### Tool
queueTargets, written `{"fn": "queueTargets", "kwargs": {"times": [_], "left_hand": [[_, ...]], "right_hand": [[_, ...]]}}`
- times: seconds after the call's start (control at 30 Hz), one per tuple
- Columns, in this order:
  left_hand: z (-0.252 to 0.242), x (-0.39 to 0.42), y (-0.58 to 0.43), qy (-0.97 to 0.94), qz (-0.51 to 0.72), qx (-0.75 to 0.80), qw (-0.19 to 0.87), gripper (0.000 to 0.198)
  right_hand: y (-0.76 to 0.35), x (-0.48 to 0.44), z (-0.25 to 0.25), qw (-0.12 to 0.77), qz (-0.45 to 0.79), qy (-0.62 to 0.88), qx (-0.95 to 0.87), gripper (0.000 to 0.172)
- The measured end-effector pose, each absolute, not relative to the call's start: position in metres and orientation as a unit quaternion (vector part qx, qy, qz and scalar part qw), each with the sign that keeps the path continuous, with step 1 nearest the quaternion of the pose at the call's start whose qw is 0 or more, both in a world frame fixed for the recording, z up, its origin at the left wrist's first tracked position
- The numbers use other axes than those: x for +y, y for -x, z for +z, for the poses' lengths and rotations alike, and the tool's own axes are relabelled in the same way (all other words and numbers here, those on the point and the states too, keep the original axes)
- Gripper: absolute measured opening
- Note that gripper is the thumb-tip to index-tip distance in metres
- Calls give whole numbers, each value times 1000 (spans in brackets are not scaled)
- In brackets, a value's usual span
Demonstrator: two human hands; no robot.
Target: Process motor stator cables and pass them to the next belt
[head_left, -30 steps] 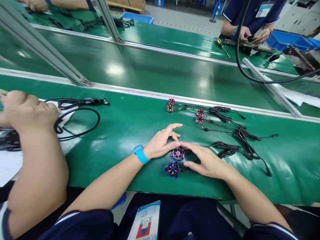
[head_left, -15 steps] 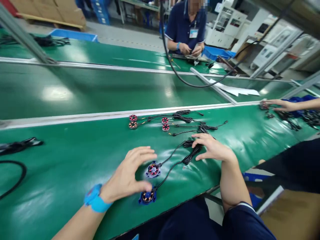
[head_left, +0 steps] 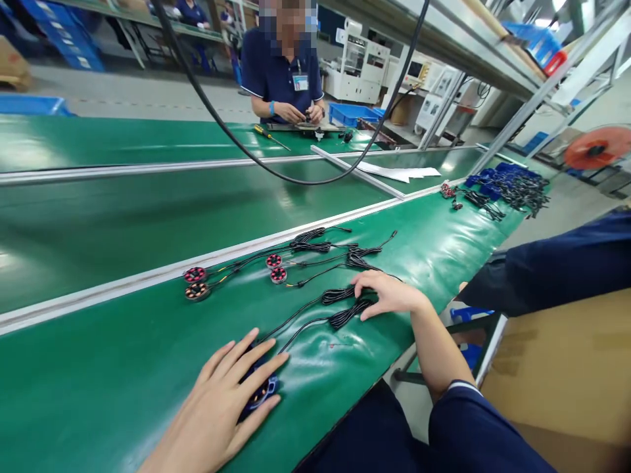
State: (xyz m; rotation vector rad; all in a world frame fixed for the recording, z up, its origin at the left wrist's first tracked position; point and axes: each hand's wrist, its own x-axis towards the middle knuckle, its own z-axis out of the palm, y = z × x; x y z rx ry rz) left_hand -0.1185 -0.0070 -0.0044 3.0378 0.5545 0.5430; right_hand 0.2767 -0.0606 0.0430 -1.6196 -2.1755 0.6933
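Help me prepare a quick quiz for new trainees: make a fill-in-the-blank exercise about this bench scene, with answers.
1. The spread left hand partly covers a round part whose outer casing is ____ in colour.
2. The right hand is at the coiled cables, which are coloured ____.
3. Between the left hand and the metal rail lie two pairs of discs, ____ in all.
4. The table surface beneath the hands is ____.

Missing words: blue; black; four; green.

Head view, forward, downward; left hand (head_left: pixel 224 387) seemingly nearest
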Motion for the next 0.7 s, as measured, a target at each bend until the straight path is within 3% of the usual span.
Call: {"fn": "queueTargets", "kwargs": {"times": [0.13,0.23,0.47,0.7], "left_hand": [[-3,-5,119,-962,165,215,30,58],[-5,-5,119,-959,163,230,36,58],[-7,3,123,-957,150,246,36,55],[-22,11,126,-950,197,238,31,56]], "right_hand": [[-299,-38,40,284,137,628,-712,32],[-314,-13,30,248,76,671,-694,31],[-313,-21,17,197,125,656,-718,33],[-277,-66,26,133,139,609,-769,87]]}}
